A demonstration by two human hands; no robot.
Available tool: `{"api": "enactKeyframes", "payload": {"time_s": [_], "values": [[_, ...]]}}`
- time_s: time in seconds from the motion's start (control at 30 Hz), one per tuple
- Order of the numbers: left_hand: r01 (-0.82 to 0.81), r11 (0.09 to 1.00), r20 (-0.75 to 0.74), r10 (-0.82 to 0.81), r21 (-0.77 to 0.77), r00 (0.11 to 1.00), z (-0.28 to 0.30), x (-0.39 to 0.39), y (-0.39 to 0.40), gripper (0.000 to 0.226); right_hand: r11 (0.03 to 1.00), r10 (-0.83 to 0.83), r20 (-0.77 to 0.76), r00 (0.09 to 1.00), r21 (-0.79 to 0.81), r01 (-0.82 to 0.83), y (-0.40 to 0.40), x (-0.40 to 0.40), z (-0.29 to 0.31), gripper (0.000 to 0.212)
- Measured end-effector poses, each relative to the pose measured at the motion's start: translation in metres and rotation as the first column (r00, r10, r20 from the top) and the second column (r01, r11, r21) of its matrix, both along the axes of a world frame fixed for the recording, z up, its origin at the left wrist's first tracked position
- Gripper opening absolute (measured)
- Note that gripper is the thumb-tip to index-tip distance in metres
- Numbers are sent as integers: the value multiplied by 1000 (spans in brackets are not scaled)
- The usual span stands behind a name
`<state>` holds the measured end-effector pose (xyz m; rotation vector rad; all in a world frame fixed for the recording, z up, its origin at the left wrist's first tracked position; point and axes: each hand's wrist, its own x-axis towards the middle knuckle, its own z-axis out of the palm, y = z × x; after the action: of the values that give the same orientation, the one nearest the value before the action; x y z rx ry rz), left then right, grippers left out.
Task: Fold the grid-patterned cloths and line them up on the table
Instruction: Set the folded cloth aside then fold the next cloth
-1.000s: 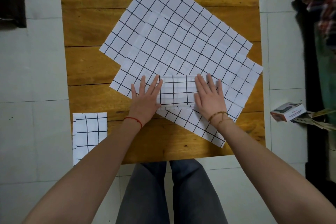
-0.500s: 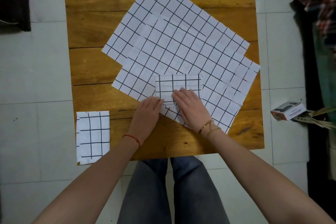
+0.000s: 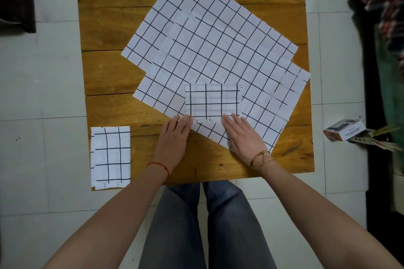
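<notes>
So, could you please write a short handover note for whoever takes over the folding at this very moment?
Left hand: open, fingertips at the near left corner of the small folded grid-patterned cloth.
Right hand: open, flat at its near right corner.
That cloth lies on the stack of unfolded grid-patterned cloths spread slantwise over the wooden table.
Done: one folded grid-patterned cloth placed at the table's near left corner.
Left: move the centre cloth beside it, then fold and line up the remaining sheets.
</notes>
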<state>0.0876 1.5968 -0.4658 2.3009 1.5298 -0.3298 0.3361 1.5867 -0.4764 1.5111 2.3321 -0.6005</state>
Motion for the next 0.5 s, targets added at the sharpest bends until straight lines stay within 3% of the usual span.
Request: {"api": "enactKeyframes", "payload": {"time_s": [0.17, 0.27, 0.4, 0.5], "values": [[-25, 999, 2, 25, -26, 1000, 0, 2, 0, 69, 995, -99, -47, 994, 26, 101, -9, 30, 12, 56], [-60, 998, 54, 61, -21, 997, 1, 6, 4, 55, 981, -113, -129, 985, 143, 131, 0, 28, 12, 47], [-299, 953, 246, 281, 40, 928, 6, 17, 19, 28, 899, -254, -280, 926, 285, 333, 42, 10, 17, 24], [-531, 848, 286, 509, -1, 812, 7, 24, 33, 21, 835, -352, -334, 874, 309, 455, 84, -7, 24, 17]]}}
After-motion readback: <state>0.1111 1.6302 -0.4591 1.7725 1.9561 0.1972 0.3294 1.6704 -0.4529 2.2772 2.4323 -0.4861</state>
